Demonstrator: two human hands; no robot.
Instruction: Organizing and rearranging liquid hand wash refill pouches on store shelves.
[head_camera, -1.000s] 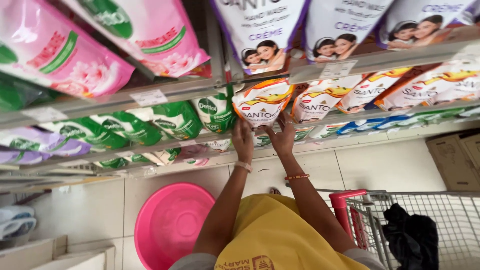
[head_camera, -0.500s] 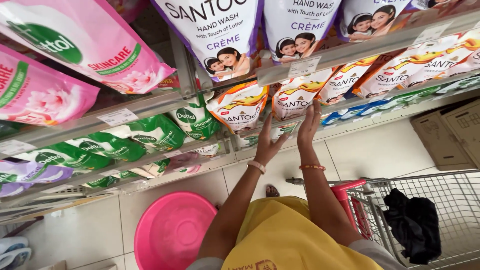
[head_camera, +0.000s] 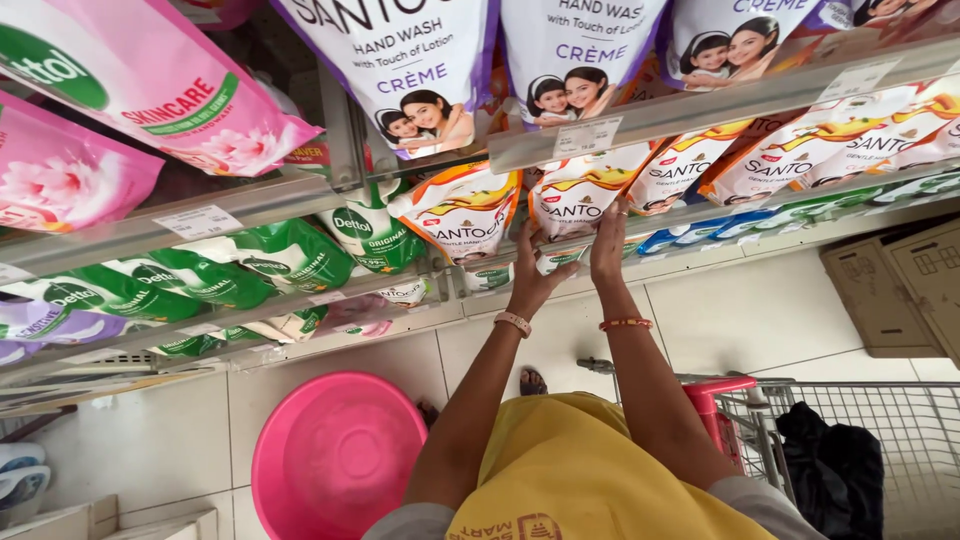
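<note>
Both hands, left hand (head_camera: 530, 268) and right hand (head_camera: 607, 240), lay spread against an orange-and-white refill pouch (head_camera: 572, 195) on the shelf (head_camera: 700, 105), not gripping; it apparently remained unlifted, above the shopping cart (head_camera: 850, 440).

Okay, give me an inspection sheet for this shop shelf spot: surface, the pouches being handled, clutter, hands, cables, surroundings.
Surface: metal shelf with price tags on its edge; pale tiled floor below.
Job's things: white-and-orange pouch at both hands; a matching pouch beside it.
Clutter: pink basin on the floor; dark cloth in the wire trolley.
Hands: left hand reaches up at the pouch's lower edge; right hand lies flat against its right side. Firm grip cannot be told.
Cables: nothing seen.
Surroundings: green pouches to the left, pink pouches above them, cardboard boxes at right.
</note>
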